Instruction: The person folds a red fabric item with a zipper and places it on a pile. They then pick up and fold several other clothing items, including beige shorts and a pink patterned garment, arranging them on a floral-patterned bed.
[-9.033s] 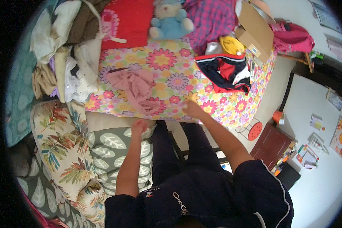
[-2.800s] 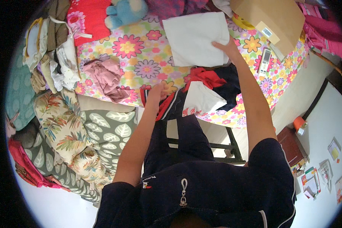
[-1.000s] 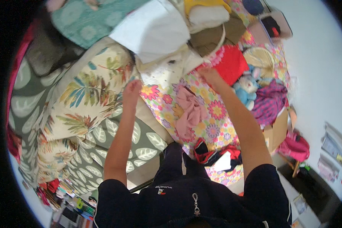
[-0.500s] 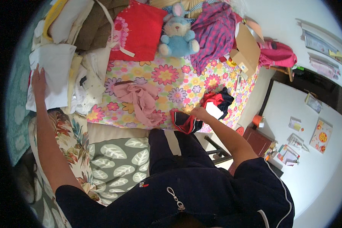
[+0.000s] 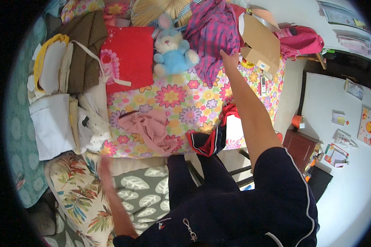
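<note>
My right hand (image 5: 230, 59) reaches to the far side of the bed, its fingers closed on the edge of a crumpled pink-and-blue plaid shirt (image 5: 210, 37). My left hand (image 5: 105, 166) is smeared by motion over the near edge, beside the leaf-print cushion (image 5: 80, 181), and its fingers cannot be made out. Nearer, a crumpled pink garment (image 5: 150, 129) lies on the flowered sheet (image 5: 171, 95). To its right is a dark garment with red-and-white trim (image 5: 208, 142), partly behind my right forearm. A folded white garment (image 5: 51, 125) tops the pile at the left.
A blue plush rabbit (image 5: 172, 53) sits between a red cloth bag (image 5: 127, 49) and the plaid shirt. At the far right are an open cardboard box (image 5: 261, 39) and a pink backpack (image 5: 303, 43). Folded brown clothes (image 5: 86, 53) lie far left. A woven fan (image 5: 152, 12) rests at the back.
My right hand has left the dark red-trimmed garment and moved far to the plaid shirt. My left hand has come off the folded white garment, moving nearer and rightward. The view has shifted.
</note>
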`<state>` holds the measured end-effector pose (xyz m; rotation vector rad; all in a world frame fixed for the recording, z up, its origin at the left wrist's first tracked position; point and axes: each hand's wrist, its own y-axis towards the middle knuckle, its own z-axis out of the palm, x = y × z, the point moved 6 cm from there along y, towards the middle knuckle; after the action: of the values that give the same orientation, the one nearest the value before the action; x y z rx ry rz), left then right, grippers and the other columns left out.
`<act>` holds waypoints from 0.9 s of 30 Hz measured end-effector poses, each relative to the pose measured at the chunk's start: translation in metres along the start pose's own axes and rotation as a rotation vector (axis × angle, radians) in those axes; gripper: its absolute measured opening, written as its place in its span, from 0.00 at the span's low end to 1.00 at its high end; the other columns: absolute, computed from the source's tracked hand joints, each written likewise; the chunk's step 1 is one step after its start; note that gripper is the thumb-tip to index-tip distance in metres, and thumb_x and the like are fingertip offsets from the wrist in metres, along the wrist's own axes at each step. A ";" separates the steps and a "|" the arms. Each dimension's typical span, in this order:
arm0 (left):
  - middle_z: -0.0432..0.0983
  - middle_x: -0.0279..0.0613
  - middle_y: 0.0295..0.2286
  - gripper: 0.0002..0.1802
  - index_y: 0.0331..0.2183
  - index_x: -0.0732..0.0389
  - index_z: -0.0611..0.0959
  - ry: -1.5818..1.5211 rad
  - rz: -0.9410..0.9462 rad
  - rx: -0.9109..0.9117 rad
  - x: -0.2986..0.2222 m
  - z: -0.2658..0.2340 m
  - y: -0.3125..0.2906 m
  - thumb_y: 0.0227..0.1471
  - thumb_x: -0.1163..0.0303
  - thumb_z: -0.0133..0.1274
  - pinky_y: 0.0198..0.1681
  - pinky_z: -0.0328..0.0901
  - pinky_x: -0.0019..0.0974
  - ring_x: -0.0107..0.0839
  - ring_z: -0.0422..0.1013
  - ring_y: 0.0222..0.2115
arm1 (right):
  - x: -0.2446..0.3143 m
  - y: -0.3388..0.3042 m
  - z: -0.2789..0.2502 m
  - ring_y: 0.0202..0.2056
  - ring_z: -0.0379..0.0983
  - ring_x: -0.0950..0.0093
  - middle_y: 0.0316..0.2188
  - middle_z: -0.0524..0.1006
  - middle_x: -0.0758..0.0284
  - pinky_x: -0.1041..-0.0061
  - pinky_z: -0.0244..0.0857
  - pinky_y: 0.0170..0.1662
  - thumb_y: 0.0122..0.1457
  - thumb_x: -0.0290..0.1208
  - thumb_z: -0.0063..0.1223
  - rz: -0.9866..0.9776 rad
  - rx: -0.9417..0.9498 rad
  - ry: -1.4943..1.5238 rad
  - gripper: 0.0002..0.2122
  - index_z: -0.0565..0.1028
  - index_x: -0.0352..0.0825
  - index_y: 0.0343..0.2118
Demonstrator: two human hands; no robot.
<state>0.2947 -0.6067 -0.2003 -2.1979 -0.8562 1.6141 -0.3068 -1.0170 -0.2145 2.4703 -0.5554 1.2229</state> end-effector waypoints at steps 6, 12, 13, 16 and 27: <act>0.71 0.38 0.34 0.17 0.41 0.62 0.71 -0.556 -0.518 0.205 -0.013 0.194 -0.107 0.51 0.63 0.47 0.34 0.64 0.30 0.28 0.69 0.33 | 0.052 0.007 0.026 0.36 0.69 0.54 0.31 0.73 0.51 0.63 0.63 0.41 0.40 0.37 0.56 0.139 0.037 -0.347 0.22 0.67 0.29 0.37; 0.64 0.41 0.45 0.23 0.49 0.63 0.62 -0.744 -0.150 0.079 -0.161 0.223 -0.003 0.52 0.67 0.45 0.41 0.62 0.33 0.31 0.63 0.44 | 0.151 -0.187 -0.009 0.24 0.66 0.57 0.20 0.67 0.57 0.59 0.59 0.27 0.39 0.36 0.54 -0.555 0.421 -0.192 0.13 0.66 0.33 0.23; 0.66 0.40 0.43 0.24 0.48 0.63 0.65 -0.735 -0.131 0.133 -0.200 0.229 0.007 0.49 0.67 0.48 0.43 0.61 0.35 0.32 0.64 0.42 | 0.148 -0.226 -0.017 0.25 0.66 0.57 0.19 0.67 0.58 0.59 0.59 0.27 0.39 0.35 0.53 -0.525 0.670 -0.289 0.13 0.65 0.31 0.22; 0.69 0.39 0.40 0.25 0.45 0.63 0.69 -0.527 -0.080 0.310 -0.230 0.269 0.024 0.42 0.69 0.53 0.42 0.61 0.35 0.32 0.65 0.40 | 0.154 -0.324 -0.067 0.31 0.67 0.57 0.27 0.69 0.54 0.60 0.60 0.34 0.41 0.34 0.52 -0.366 1.105 -0.269 0.11 0.68 0.32 0.25; 0.71 0.43 0.34 0.26 0.40 0.70 0.70 -0.892 -0.404 0.294 -0.166 0.282 -0.045 0.29 0.78 0.43 0.39 0.66 0.36 0.38 0.70 0.34 | 0.005 -0.251 -0.111 0.30 0.71 0.60 0.27 0.75 0.60 0.64 0.64 0.31 0.47 0.39 0.44 -0.220 1.571 -0.587 0.12 0.75 0.35 0.26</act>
<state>-0.0148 -0.7052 -0.1425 -0.9666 -1.0765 2.2969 -0.2593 -0.7497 -0.1763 3.9739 1.0220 0.8675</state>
